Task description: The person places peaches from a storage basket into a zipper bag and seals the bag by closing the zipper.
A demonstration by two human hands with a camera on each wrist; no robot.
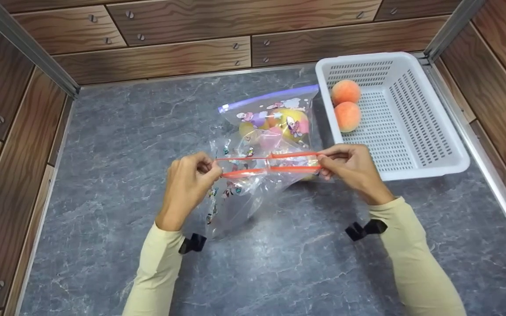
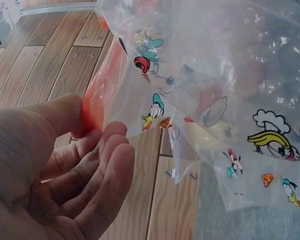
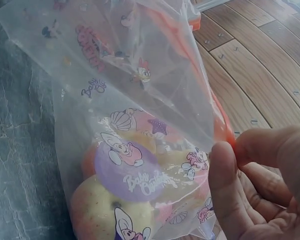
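Note:
A clear zip bag point(image 1: 253, 188) with cartoon prints and an orange-red zip edge is stretched between both hands, its mouth parted into two strips. The left hand point(image 1: 188, 186) pinches the left end of the zip edge. At the opposite end, the right hand point(image 1: 353, 169) pinches it between thumb and fingers. No fruit shows inside this bag. Behind it lies a second zip bag point(image 1: 253, 98) with a purple zip edge, filled with fruit. Through that bag's print, the right wrist view shows a yellow-red apple point(image 3: 97, 207).
A white perforated plastic basket point(image 1: 437, 149) stands at the right, with two peaches point(image 1: 347, 116) side by side near its left wall. Wood-patterned panels point(image 1: 182, 55) border the grey marbled tabletop point(image 1: 117, 131) at the back and both sides.

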